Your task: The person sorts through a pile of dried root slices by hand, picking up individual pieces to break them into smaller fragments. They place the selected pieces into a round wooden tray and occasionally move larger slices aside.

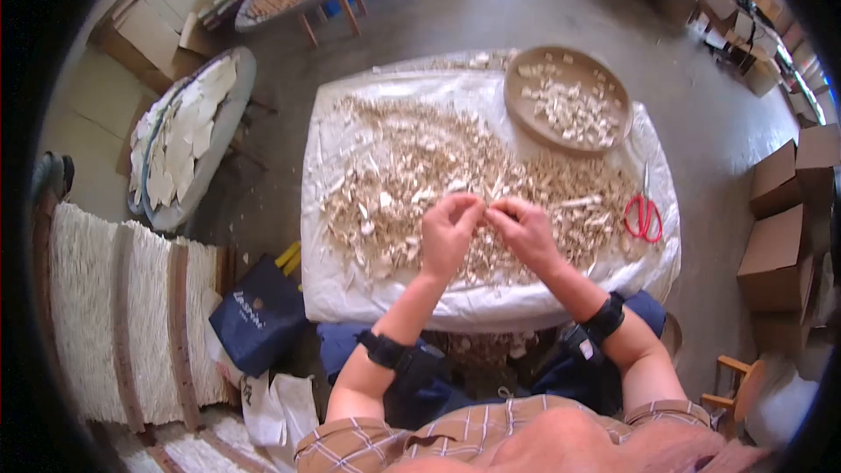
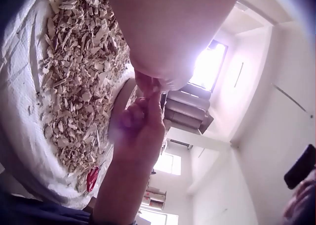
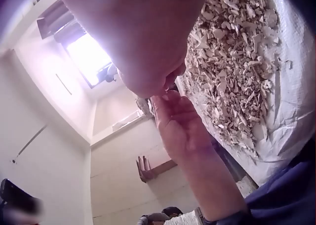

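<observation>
Both hands meet fingertip to fingertip over the heap of pale, broken chips (image 1: 412, 162) in the head view. Thumb and fingers of the left hand (image 1: 448, 232) are bent together, and the right hand (image 1: 526, 229) mirrors it from the other side. Between the fingertips they pinch a tiny pale piece, mostly hidden. The left wrist view has the left hand (image 2: 158, 42) large at the top and the right hand (image 2: 140, 131) below it. In the right wrist view the right hand (image 3: 143, 42) covers much of the left one's fingertips.
A round tray (image 1: 568, 144) of whiter pieces sits at the table's back right. Red-handled scissors (image 1: 644, 217) lie at the right edge on the white sheet (image 1: 350, 293). Cardboard boxes (image 1: 775, 250) stand right; a dark blue bag (image 1: 256, 311) stands left.
</observation>
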Demonstrator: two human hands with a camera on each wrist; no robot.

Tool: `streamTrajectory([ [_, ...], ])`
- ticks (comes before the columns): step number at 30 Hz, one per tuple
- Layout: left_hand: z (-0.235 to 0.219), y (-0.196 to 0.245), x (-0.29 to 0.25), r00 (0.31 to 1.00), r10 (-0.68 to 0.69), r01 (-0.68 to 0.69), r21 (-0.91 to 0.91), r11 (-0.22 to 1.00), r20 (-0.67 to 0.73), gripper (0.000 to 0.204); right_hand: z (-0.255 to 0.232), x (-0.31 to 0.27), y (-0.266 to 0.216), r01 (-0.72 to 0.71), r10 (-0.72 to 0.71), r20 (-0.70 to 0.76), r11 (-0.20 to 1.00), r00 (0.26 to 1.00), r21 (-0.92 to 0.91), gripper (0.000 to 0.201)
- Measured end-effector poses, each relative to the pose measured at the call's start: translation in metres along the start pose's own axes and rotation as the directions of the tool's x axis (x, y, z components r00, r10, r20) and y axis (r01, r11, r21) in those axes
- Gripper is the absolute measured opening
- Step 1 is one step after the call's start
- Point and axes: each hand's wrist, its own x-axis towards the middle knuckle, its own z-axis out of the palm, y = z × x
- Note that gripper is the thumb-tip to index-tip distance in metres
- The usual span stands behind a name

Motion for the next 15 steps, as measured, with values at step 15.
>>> streamTrajectory([
  [15,0.006,0.001,-0.006,0.995,0.077,-0.077,0.011,0.997,0.057,0.009,-0.003,-0.002,0.016,0.063,-0.061,-0.035,0.996,0.998,0.061,0.017],
])
